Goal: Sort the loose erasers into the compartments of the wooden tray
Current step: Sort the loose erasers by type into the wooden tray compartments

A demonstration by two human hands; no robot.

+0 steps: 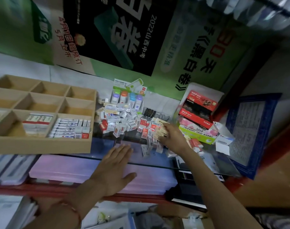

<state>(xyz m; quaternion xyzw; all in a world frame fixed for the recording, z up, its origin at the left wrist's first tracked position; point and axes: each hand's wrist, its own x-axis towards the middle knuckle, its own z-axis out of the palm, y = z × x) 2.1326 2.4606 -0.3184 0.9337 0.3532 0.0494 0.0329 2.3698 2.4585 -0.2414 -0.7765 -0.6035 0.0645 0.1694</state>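
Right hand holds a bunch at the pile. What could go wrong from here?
1. The right hand grips several beige erasers at once; one could slip out on the way to the tray.
2. The pile is mixed, so a bunch might land in the wrong compartment.
3. Loose erasers stand close to the front edge of the glass; a sweeping arm may knock them off.

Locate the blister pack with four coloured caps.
Head view, centre: the blister pack stands just right of the wooden tray, behind the pile of loose erasers.
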